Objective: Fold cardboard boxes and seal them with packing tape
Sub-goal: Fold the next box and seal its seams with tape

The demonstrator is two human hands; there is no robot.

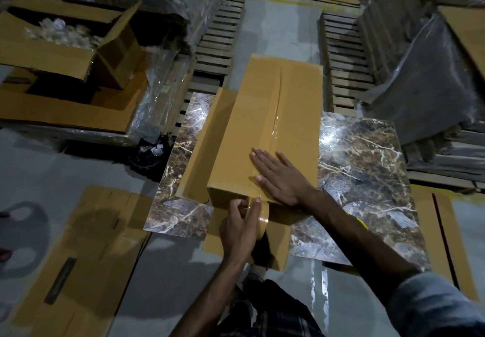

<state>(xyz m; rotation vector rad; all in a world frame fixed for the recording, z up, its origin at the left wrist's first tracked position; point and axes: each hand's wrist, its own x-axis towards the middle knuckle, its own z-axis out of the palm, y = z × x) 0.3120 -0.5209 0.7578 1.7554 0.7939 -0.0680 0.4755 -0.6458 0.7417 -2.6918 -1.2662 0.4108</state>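
Your right hand point(282, 176) is lying flat with its fingers straight, pressing on top of the closed cardboard box point(262, 116). The box is sitting lengthwise on the marble-patterned tabletop point(367, 168). Your left hand point(240, 227) is gripping the tape roll point(261, 217) at the box's near end, fingers curled round it. A glossy tape strip point(277, 110) is running along the top seam.

Dim, grainy overall; white glare on the marble slab point(367, 152) and tape strip point(276, 118) (centre of frame), edges bowed, corners soft.
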